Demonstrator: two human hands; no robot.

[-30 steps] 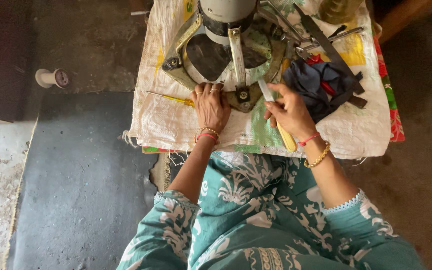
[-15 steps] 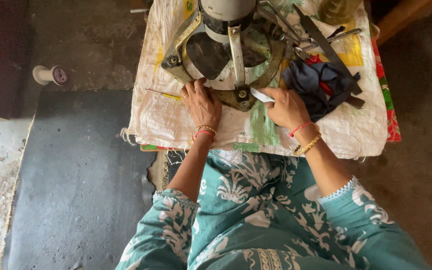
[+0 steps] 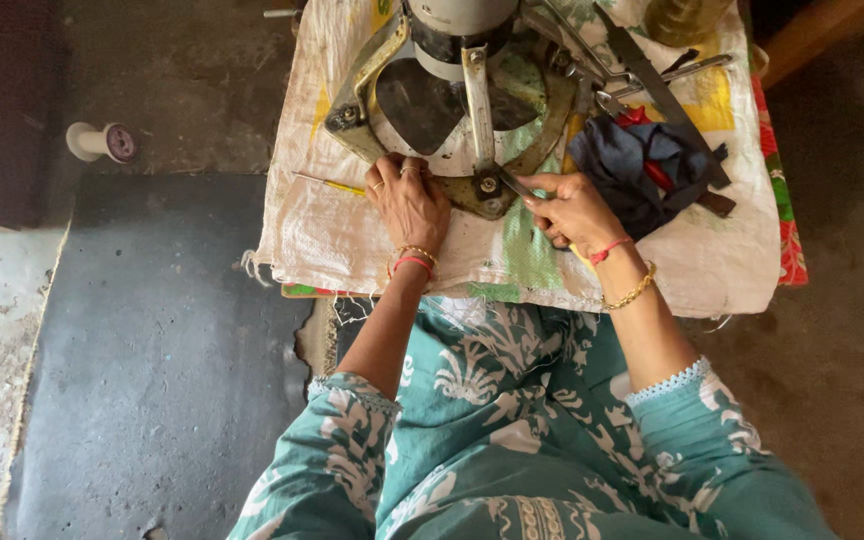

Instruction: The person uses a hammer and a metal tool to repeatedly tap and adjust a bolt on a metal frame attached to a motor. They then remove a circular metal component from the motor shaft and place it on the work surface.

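Observation:
A metal machine part with a ring-shaped frame point(image 3: 372, 85) and a grey cylinder point(image 3: 457, 20) at its middle sits on a white woven sack point(image 3: 352, 240) spread over a low table. My left hand point(image 3: 410, 200) rests flat on the near edge of the frame, fingers spread. Beside it my right hand point(image 3: 572, 210) grips a screwdriver with a yellow handle. The screwdriver's metal tip point(image 3: 512, 185) points at a bolt point(image 3: 489, 184) on the frame's near rim.
A dark blue cloth point(image 3: 632, 165) with red-handled tools lies right of the frame. A long flat metal bar point(image 3: 657, 90) and other tools lie behind it. A thin yellow pen-like tool point(image 3: 327, 183) lies left of my left hand. A thread spool point(image 3: 102, 142) stands on the floor at left.
My right hand has lifted the screwdriver off the sack and swung its tip leftward to the bolt. My left hand has stayed on the frame.

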